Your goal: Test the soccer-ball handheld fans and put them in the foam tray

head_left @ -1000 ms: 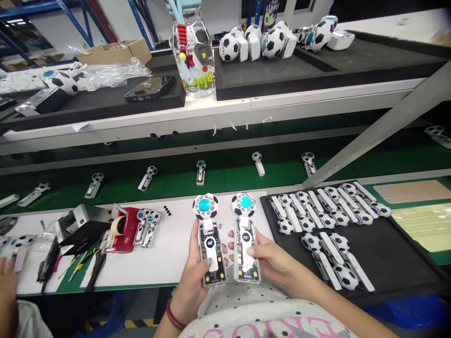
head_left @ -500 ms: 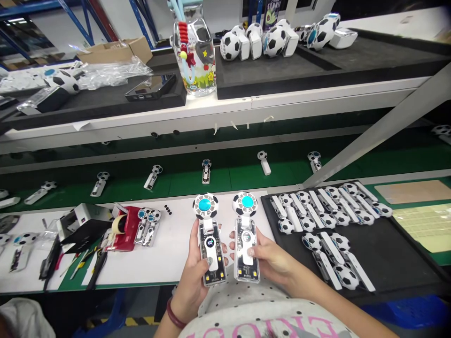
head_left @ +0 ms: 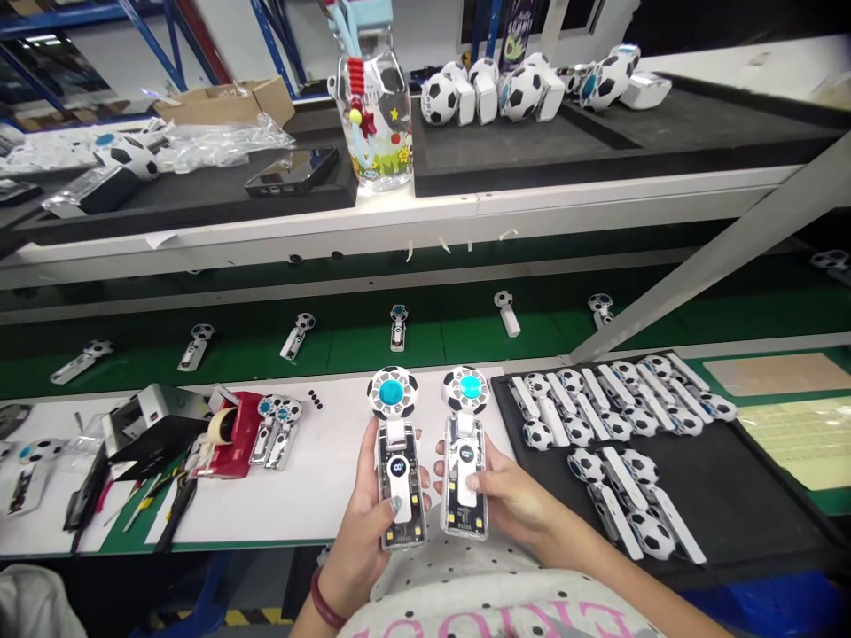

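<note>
My left hand [head_left: 368, 505] is wrapped round a handheld fan [head_left: 401, 478] with a football-patterned head, a blue centre and a clear-fronted handle. Its small round display reads 100, and my thumb rests on the white panel below that. In my right hand [head_left: 511, 483] is a matching handheld fan [head_left: 464, 470], its thumb pressed near the button and its display lit too. Both fans are held upright side by side, apart from each other, over the table's front edge. Two more fans [head_left: 277, 430] lie together on the white sheet to the left.
At right a black tray [head_left: 751, 487] holds several fans. More fans lie spaced along the green conveyor belt [head_left: 452, 341]. A red tape dispenser [head_left: 243, 434] and hand tools stand left. Across the back runs a shelf [head_left: 458, 208] with a bottle [head_left: 376, 115] and phone [head_left: 292, 171]; a slanted post [head_left: 718, 239] rises at right.
The right fan's display now shows a lit number, where it looked dim before. The fans on the belt have shifted slightly right in view, and my head view has moved a little.
</note>
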{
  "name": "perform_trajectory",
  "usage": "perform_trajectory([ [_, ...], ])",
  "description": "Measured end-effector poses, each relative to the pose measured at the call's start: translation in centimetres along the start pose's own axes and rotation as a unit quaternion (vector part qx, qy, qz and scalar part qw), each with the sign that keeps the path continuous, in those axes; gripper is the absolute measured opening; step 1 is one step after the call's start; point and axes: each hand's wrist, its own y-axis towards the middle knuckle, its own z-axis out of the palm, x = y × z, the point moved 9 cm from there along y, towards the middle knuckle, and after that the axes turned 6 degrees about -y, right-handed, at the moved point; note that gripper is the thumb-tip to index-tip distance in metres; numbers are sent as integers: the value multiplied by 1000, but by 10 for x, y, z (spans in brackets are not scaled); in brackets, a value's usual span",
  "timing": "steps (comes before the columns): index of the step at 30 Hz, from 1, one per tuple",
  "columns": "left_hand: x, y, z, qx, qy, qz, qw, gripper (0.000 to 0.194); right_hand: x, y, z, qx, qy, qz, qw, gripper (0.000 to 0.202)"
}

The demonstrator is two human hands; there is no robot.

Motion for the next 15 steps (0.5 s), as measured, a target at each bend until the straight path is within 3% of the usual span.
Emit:
perform_trajectory([
  [5,-10,-1,7,39,-32,26,998,87,11,-1,-4,-2,-56,-38,998,59],
  [8,-29,2,13,79,-28,73,994,76,29,-2,3,27,-43,-60,997,46],
  [9,-40,3,14,91,-37,97,990,69,39,-4,8,46,-26,-68,996,43],
  [11,-70,2,26,168,-68,138,974,59,65,-10,21,85,-29,-90,992,38],
  [13,-103,-7,39,256,-62,164,951,54,100,-20,27,86,-133,-141,977,28],
  [15,-136,-11,32,223,-7,192,956,47,139,-31,22,29,-252,-219,942,24],
])
